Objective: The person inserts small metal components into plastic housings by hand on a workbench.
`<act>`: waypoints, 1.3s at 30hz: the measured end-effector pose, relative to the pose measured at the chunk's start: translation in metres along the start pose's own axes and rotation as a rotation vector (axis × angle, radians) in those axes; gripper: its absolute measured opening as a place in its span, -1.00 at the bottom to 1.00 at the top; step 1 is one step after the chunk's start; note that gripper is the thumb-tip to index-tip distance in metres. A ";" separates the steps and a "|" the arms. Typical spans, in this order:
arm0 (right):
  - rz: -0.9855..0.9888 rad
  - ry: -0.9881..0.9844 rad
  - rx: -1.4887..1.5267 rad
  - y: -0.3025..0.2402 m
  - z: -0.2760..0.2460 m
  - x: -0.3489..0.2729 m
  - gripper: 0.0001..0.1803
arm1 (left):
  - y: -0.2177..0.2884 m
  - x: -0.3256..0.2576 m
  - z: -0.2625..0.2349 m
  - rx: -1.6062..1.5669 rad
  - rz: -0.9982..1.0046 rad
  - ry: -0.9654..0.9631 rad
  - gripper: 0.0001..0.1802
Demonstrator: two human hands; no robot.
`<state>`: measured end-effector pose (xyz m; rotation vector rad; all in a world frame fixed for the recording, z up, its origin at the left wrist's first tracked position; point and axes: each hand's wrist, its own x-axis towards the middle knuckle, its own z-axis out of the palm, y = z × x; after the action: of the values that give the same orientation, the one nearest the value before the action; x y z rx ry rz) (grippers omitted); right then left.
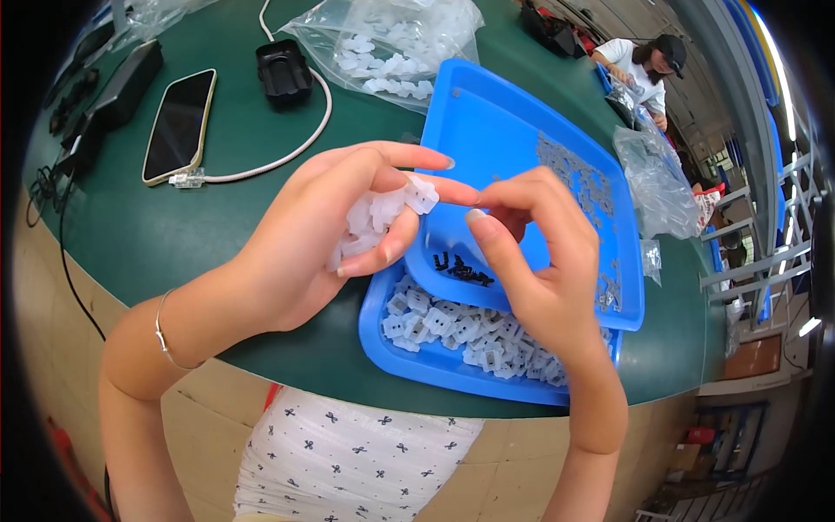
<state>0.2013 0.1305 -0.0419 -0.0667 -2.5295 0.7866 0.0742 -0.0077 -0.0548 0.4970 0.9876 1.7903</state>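
Observation:
My left hand (300, 235) is curled around a small handful of translucent white plastic pieces (372, 217), one of them sticking out by the fingertips. My right hand (557, 261) is closed in a pinch, thumb against bent fingers, right by a left fingertip; anything between them is too small or hidden. Both hands hover over a blue tray (483, 104) with small black parts (463, 271) in its near corner and many small grey parts (578, 178) along its right side. It rests partly on a lower blue tray (376, 335) full of white plastic pieces (461, 326).
A clear bag (391, 48) of white pieces lies behind the trays. On the green table (252, 226) are a phone (180, 126), a white cable (300, 155), a black case (283, 71) and a black adapter (130, 83). Another person (648, 70) works at far right, beyond plastic bags (657, 183).

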 end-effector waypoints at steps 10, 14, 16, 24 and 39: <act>-0.191 0.127 -0.054 0.002 -0.001 0.001 -0.85 | -0.001 -0.003 0.001 0.080 -0.146 -0.137 -0.60; -0.175 0.080 -0.024 0.001 -0.002 0.003 -0.87 | 0.000 -0.006 0.004 0.167 -0.117 -0.127 -0.62; -0.170 0.085 -0.073 -0.001 -0.001 0.004 -0.88 | -0.003 -0.005 0.005 0.188 -0.094 -0.121 -0.64; 0.100 -0.146 -0.027 0.011 -0.006 0.002 -0.86 | -0.002 0.008 -0.016 -0.255 -0.052 0.006 -0.77; 0.321 -0.112 0.424 0.009 -0.008 0.003 -0.90 | -0.010 0.006 -0.007 0.338 0.050 -0.064 -0.68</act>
<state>0.2018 0.1428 -0.0396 -0.2984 -2.4264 1.4743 0.0725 -0.0030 -0.0673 0.7895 1.2498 1.6455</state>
